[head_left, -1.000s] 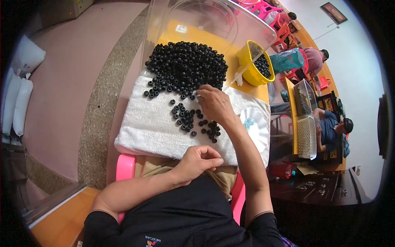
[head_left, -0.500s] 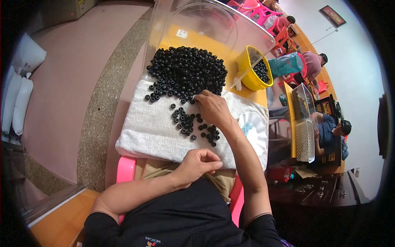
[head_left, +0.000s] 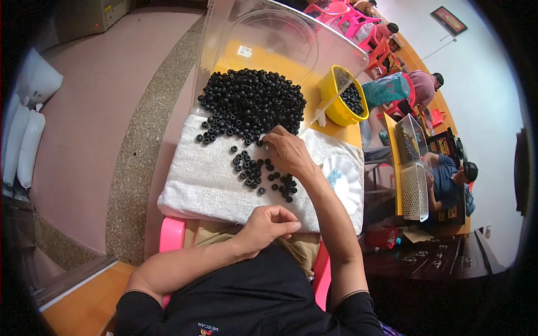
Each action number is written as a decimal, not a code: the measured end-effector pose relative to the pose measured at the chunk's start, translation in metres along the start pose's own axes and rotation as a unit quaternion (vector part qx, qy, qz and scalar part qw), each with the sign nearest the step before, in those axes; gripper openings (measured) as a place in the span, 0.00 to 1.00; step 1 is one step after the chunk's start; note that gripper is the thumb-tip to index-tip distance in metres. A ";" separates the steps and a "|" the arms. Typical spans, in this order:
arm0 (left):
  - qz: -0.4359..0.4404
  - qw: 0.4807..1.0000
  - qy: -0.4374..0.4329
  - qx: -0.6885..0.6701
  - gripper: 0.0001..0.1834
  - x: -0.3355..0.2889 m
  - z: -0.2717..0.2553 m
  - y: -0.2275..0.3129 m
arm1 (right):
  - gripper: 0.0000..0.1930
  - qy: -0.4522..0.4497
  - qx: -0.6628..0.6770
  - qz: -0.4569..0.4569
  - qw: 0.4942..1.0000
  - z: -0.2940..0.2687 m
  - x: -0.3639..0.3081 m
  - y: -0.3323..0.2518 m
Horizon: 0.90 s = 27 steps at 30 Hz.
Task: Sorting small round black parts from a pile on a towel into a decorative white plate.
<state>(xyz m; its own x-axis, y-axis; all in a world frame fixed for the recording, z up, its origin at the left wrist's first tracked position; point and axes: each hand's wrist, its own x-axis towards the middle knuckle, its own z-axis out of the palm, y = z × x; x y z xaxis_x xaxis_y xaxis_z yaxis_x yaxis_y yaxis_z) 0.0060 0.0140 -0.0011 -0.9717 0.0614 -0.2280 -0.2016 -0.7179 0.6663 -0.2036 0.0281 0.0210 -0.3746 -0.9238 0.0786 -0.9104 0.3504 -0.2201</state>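
Observation:
A heap of small black round pieces (head_left: 253, 103), each with a hole, spreads out of a clear plastic box (head_left: 336, 42) onto a white towel (head_left: 193, 179). My right hand (head_left: 288, 151) reaches to the heap's near edge, fingers bent and pressed together next to a black piece; whether they grip one is hidden. Closer to me lies a looser cluster of black pieces (head_left: 252, 171) on the towel. My left hand (head_left: 266, 228) rests low by the towel's front edge, thumb and fingertips closed together. What it holds, if anything, cannot be made out.
A yellow tub (head_left: 333, 101) of black pieces stands right of the box. A white fluted dish (head_left: 350, 187) with small bluish bits lies right of my right forearm. Other people sit at tables further right. White sacks (head_left: 28, 145) stand far left.
The whole view has shifted slightly. My right hand stays at the heap's edge with fingers bent, and my left hand keeps its closed pose; no piece has plainly been moved.

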 end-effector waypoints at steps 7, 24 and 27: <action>-0.008 1.000 0.007 0.015 0.07 -0.001 0.002 0.001 | 0.11 -0.034 -0.032 0.004 0.999 -0.001 0.002 -0.001; 0.001 1.000 0.007 -0.004 0.06 0.002 0.000 0.001 | 0.06 0.126 0.272 0.020 0.954 -0.015 -0.064 0.003; 0.002 1.000 0.017 0.001 0.06 0.002 -0.001 0.002 | 0.06 0.115 0.385 0.062 0.913 -0.013 -0.089 -0.001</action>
<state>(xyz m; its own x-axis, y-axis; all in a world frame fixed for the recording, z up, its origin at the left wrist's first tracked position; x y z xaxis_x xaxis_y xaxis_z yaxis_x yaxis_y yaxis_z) 0.0038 0.0114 -0.0008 -0.9678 0.0347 -0.2494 -0.1981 -0.7163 0.6691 -0.1716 0.1124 0.0268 -0.5738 -0.7966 0.1901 -0.4978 0.1549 -0.8533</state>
